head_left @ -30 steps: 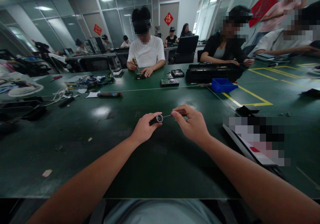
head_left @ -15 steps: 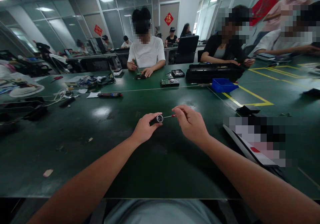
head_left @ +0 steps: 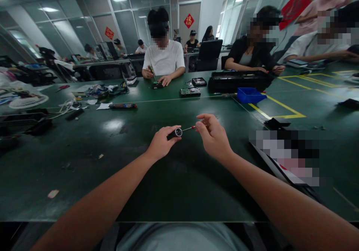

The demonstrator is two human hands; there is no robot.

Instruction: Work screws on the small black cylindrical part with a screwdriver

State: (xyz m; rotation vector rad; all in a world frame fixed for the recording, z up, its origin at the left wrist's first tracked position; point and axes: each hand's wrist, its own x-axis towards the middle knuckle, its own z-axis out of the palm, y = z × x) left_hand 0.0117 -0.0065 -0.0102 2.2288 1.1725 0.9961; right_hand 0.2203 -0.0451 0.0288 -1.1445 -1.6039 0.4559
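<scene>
My left hand (head_left: 161,143) is closed around a small black cylindrical part (head_left: 177,132) with a silvery ring at its end, which faces me. In my right hand (head_left: 213,135) is a screwdriver (head_left: 193,127) with a thin metal shaft and a reddish collar; thumb and fingers pinch its handle, which is mostly hidden. The shaft points left, and its tip meets the ringed end of the part; whether it sits inside cannot be made out. Both hands are above the green table (head_left: 157,195).
Ahead lie a dark elongated device (head_left: 122,106), hard drives (head_left: 190,92), a blue bin (head_left: 250,95) and a long black casing (head_left: 239,81). A blurred-out flat object (head_left: 286,161) is at right. Cables and parts (head_left: 103,90) clutter the left. A person (head_left: 164,58) works opposite.
My right hand has lifted slightly and its fingers have shifted on the screwdriver, whose shaft now slants up more to the right. My left hand stays nearly still with the black part.
</scene>
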